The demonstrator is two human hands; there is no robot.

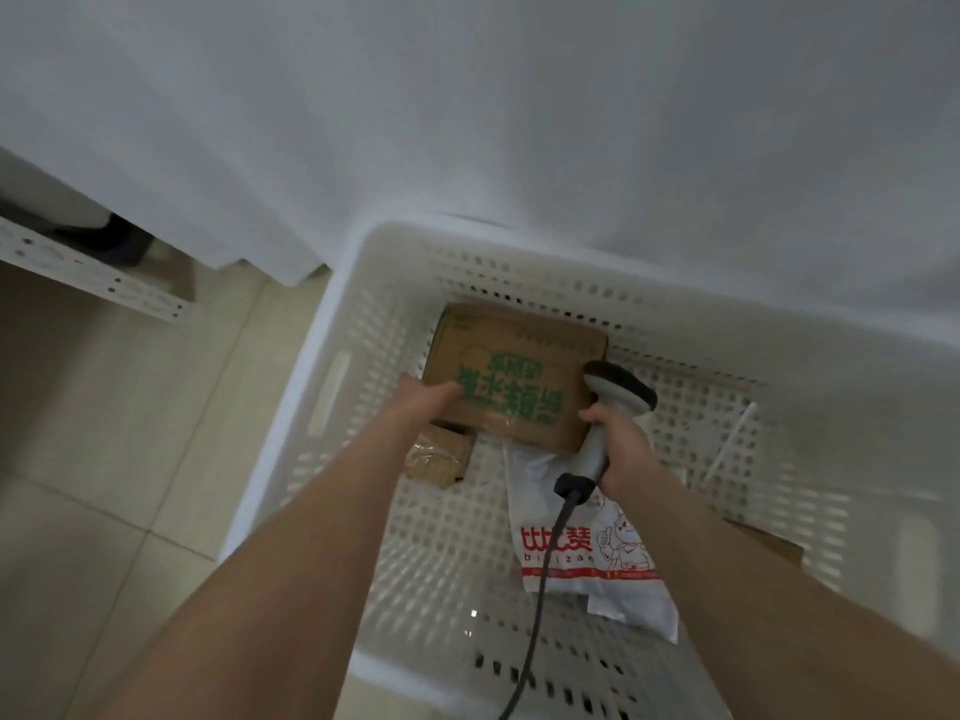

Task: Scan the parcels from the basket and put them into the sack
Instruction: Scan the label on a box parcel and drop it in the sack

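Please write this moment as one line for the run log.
step: scan; left hand: holds cardboard box in basket; right hand: holds barcode scanner beside box; also in basket: small taped parcel, white mailer bag

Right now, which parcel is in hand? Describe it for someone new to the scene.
Look at the far side of the white basket. The cardboard box there, gripped by the left hand, is the biggest parcel. Only it has large green print; the small box is plain, the bag white and red.
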